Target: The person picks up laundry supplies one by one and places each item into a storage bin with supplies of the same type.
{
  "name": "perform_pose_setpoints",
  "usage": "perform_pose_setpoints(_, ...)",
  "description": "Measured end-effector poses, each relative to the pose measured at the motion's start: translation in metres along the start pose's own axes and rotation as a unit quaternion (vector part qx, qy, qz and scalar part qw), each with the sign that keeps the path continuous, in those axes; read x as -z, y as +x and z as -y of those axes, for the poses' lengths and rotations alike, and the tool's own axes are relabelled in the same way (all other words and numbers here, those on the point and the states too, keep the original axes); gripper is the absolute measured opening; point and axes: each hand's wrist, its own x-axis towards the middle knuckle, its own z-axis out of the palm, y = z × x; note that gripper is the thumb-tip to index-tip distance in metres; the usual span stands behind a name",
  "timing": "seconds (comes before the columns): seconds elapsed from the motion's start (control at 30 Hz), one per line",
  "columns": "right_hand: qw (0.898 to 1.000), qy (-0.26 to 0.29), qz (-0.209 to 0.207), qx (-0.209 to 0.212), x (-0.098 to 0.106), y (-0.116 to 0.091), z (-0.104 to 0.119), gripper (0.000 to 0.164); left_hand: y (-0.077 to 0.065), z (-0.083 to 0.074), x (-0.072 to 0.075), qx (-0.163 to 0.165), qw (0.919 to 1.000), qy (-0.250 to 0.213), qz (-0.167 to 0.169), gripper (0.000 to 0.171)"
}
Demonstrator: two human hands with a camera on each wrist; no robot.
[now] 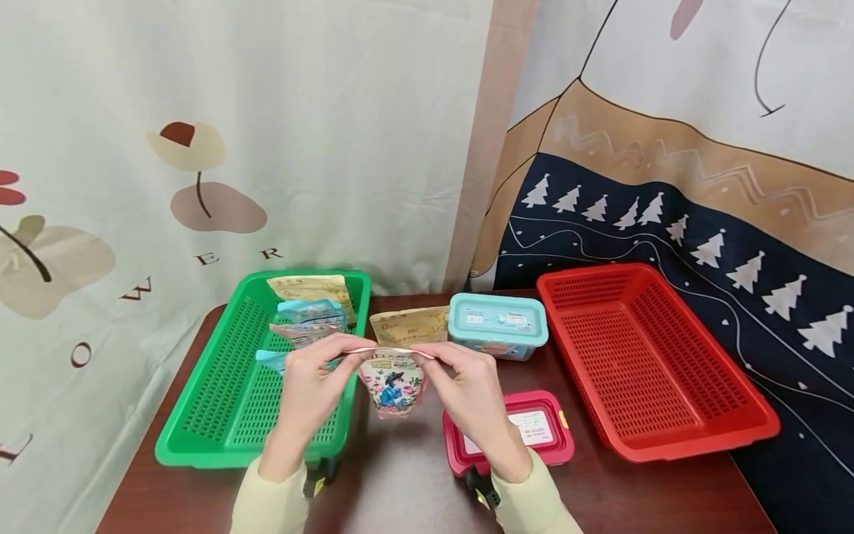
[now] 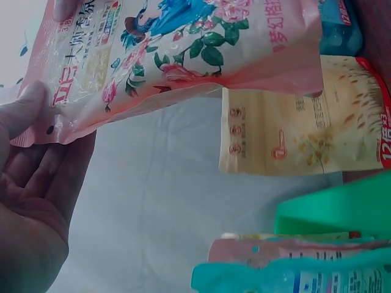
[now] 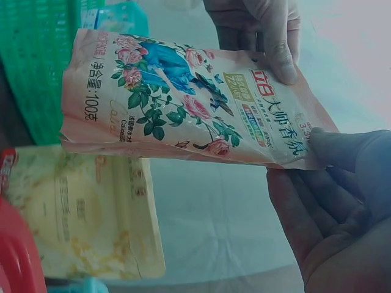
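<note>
Left hand (image 1: 310, 386) and right hand (image 1: 471, 387) are pinching a pouch (image 1: 392, 387). Outside the part-filled green basket (image 1: 247, 455), a tan packet (image 1: 408, 323) is seemingly waiting.

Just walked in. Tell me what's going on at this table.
A person's left grip and right grip pinch opposite ends of the top edge of a pink floral pouch, holding it up over the table. To the left, a green basket holds several packets; to the right sits a red basket. Between the baskets, a tan packet and a light-blue box stand farther back, with a pink box nearer the front.
</note>
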Motion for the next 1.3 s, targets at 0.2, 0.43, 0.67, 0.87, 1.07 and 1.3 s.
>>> perform_pose_setpoints(0.2,1.000,0.021,0.007,0.005,-0.011,0.004,0.006,0.016,-0.005,0.002,0.014,0.046,0.9987,-0.021,-0.009,0.019)
perform_pose_setpoints(0.43,0.999,0.027,0.018,0.038,-0.024,0.012,0.016,0.014,-0.006,-0.002,0.034,0.050,0.9979,-0.019,-0.036,0.025)
perform_pose_setpoints(0.67,0.996,0.039,0.041,0.068,-0.037,0.018,0.026,0.012,-0.015,-0.007,0.056,0.039,0.9976,0.008,-0.056,0.031)
perform_pose_setpoints(0.87,0.993,0.073,0.063,0.068,-0.048,0.020,0.035,0.013,-0.022,-0.006,0.072,0.026,0.9966,0.016,-0.077,0.032)
perform_pose_setpoints(1.07,0.992,0.074,0.068,0.077,-0.063,0.021,0.043,0.013,-0.027,-0.001,0.085,0.024,0.9947,-0.001,-0.100,0.024)
perform_pose_setpoints(1.3,0.992,0.073,0.084,0.060,-0.083,0.023,0.047,0.014,-0.031,0.010,0.098,0.074,0.9912,-0.006,-0.109,0.024)
